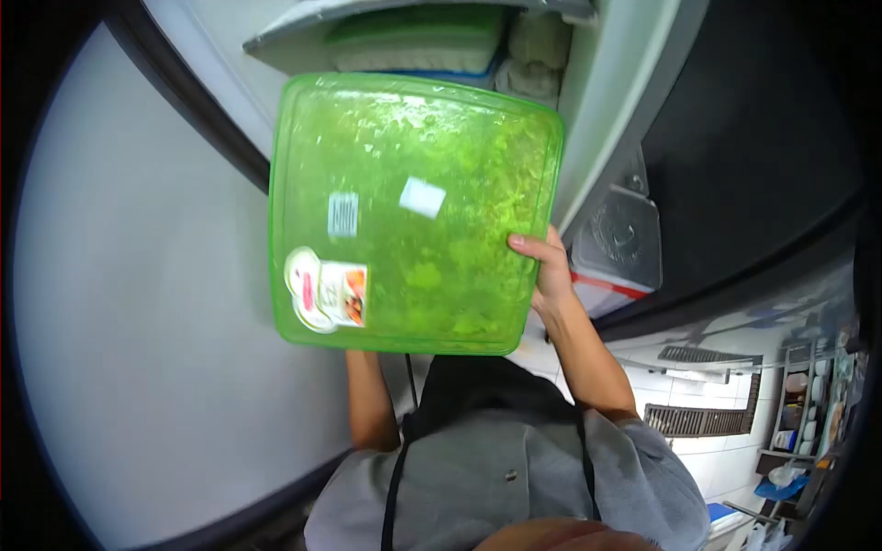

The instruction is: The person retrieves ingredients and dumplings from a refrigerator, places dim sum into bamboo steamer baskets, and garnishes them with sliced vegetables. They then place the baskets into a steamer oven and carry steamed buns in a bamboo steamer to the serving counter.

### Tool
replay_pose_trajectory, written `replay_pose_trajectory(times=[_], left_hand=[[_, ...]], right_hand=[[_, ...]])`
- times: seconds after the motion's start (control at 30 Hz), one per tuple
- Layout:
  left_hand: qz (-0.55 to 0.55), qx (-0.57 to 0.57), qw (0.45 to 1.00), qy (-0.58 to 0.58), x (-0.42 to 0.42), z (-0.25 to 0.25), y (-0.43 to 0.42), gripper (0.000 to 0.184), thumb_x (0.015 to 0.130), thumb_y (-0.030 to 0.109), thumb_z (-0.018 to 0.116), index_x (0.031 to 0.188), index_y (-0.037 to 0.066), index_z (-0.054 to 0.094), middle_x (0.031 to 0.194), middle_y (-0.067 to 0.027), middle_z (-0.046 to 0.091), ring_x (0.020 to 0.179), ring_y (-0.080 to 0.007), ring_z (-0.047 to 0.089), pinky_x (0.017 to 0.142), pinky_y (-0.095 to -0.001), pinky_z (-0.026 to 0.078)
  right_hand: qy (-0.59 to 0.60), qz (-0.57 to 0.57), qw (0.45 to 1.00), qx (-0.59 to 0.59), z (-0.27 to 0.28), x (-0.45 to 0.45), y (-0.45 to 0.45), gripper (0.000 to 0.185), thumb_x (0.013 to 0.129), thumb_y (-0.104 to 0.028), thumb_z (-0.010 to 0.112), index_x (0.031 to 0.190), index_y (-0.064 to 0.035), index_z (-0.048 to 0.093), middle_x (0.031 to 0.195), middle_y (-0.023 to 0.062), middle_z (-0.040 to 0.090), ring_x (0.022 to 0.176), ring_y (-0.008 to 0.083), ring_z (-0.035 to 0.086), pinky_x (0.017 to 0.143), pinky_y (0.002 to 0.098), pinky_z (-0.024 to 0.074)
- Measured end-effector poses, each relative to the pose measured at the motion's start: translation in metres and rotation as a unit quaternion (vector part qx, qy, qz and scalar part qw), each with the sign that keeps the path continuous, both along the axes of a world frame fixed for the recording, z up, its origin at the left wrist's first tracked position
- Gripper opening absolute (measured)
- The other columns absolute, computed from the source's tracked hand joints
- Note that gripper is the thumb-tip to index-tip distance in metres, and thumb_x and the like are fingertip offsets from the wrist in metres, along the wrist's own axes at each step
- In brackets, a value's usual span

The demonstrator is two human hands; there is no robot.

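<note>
A large square container with a green translucent lid is held up in front of my body. Leafy green contents show dimly through the lid, which bears a colourful label at its lower left and two small white stickers. My right hand grips the container's right edge, thumb on top of the lid and fingers underneath. My left forearm reaches under the lower left part of the container, which hides my left hand.
Behind the container is an open fridge compartment with another green-lidded box and pale bags. A large pale door panel stands at left. Right are a clear-lidded box, a dark panel and a loaded shelf rack.
</note>
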State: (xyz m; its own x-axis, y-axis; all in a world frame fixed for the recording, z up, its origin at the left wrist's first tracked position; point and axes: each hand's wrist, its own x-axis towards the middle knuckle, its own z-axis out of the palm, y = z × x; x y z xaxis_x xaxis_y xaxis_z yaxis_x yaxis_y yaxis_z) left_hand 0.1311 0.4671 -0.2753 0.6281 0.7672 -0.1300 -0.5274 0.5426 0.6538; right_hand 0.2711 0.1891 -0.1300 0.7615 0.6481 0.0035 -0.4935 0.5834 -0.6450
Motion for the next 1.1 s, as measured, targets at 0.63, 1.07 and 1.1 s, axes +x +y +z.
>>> replay_pose_trajectory(times=[0.63,1.07,1.1], left_hand=[[-0.423,0.29,0.855,-0.073,0.013,0.171,-0.275,0.101,0.085,0.018,0.073,0.154,0.004,0.0,0.141,-0.018,0.046,0.123,-0.0231,0.049,0.103,-0.0365,0.039],[-0.48,0.156,0.863,-0.008,0.106,0.062,-0.318,0.057,0.096,0.014,0.059,0.142,0.002,0.027,0.128,-0.0148,0.056,0.112,-0.0225,0.06,0.094,-0.0379,0.05],[-0.492,0.169,0.854,-0.017,0.11,0.055,-0.319,0.059,0.095,0.013,0.062,0.142,0.003,0.028,0.128,-0.015,0.056,0.108,-0.0193,0.061,0.091,-0.0336,0.051]], right_hand=[[0.235,-0.172,0.956,0.018,-0.149,-0.022,-0.236,0.047,0.087,-0.03,0.062,0.124,-0.0017,0.056,0.114,0.0159,0.064,0.095,0.027,0.065,0.082,0.0394,0.0549],[0.202,-0.245,0.947,0.041,-0.131,0.005,-0.245,0.048,0.099,-0.038,0.048,0.131,-0.0023,0.051,0.123,0.0162,0.06,0.104,0.0299,0.063,0.086,0.0428,0.0542],[0.211,-0.25,0.944,0.044,-0.131,-0.01,-0.243,0.047,0.099,-0.037,0.049,0.129,-0.0016,0.051,0.121,0.0171,0.06,0.104,0.0302,0.062,0.088,0.0425,0.054]])
